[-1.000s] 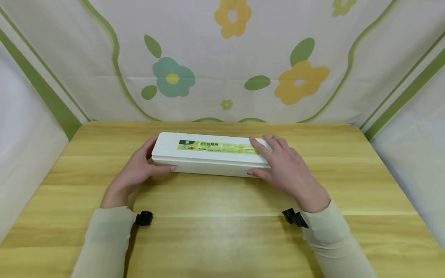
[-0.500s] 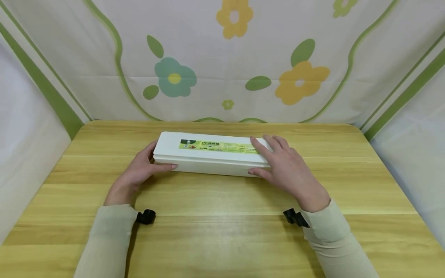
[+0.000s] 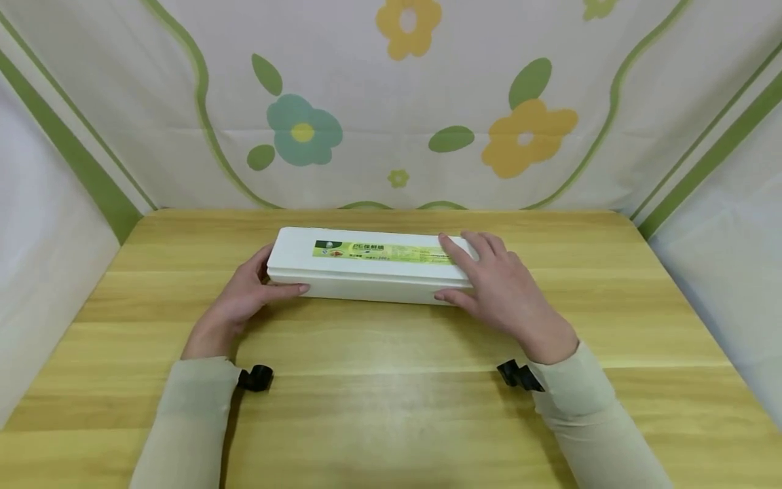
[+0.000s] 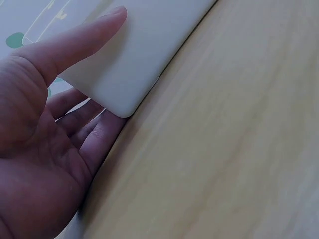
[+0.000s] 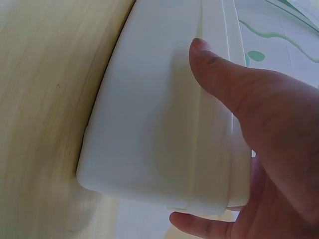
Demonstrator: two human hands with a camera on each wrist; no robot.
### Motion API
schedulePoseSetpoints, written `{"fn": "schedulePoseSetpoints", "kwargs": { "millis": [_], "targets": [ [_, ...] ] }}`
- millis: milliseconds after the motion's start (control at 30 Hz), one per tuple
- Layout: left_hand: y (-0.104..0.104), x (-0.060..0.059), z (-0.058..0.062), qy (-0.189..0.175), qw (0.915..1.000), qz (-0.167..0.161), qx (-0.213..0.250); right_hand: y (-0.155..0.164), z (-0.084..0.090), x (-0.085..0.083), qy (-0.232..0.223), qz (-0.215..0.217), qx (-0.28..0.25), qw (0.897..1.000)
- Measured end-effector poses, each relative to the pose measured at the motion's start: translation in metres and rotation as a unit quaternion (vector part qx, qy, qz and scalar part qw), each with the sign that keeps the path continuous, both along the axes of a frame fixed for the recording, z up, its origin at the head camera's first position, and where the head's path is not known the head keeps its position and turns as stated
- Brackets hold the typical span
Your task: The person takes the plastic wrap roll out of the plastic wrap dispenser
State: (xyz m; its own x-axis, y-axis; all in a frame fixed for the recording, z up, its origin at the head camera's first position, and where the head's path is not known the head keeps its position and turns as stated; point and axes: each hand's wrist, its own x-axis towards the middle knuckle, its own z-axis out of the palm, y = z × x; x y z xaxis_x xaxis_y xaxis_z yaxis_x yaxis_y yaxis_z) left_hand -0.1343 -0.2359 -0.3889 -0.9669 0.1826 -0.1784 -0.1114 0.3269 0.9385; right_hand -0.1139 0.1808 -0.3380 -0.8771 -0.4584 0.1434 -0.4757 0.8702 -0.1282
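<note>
A long white cling film dispenser box [image 3: 366, 285] with a lid and a green-yellow label [image 3: 381, 252] lies crosswise on the wooden table. My left hand [image 3: 241, 292] holds its left end, thumb along the front face. In the left wrist view, the other fingers [image 4: 94, 142] reach behind the box's lower corner, their tips hidden. At the other end my right hand [image 3: 504, 292] grips the box, with fingers spread over the lid and the thumb on the front. The right wrist view shows that thumb [image 5: 219, 72] across the front face near the lid seam.
The wood-grain table [image 3: 379, 407] stretches out in front of the box. Behind it hangs a white cloth backdrop [image 3: 391, 102] with printed flowers, and pale cloth also closes off both sides. Black mounts [image 3: 255, 378] sit at both sleeve cuffs.
The left hand has sunk slightly at its end of the box. The right hand keeps its hold, and the box stays in place while the head view shifts a little.
</note>
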Motion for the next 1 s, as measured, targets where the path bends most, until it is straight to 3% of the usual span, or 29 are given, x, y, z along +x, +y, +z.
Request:
{"fn": "schedulePoseSetpoints", "kwargs": {
  "millis": [733, 1000],
  "targets": [
    [-0.001, 0.000, 0.001, 0.007, 0.9998, -0.007, 0.018, -0.003, 0.003, 0.000, 0.001, 0.000, 0.011, 1.000],
    [-0.001, -0.002, 0.000, 0.007, 0.9996, -0.012, 0.024, -0.016, 0.005, -0.003, -0.013, -0.032, 0.012, 0.999]
  ]
}}
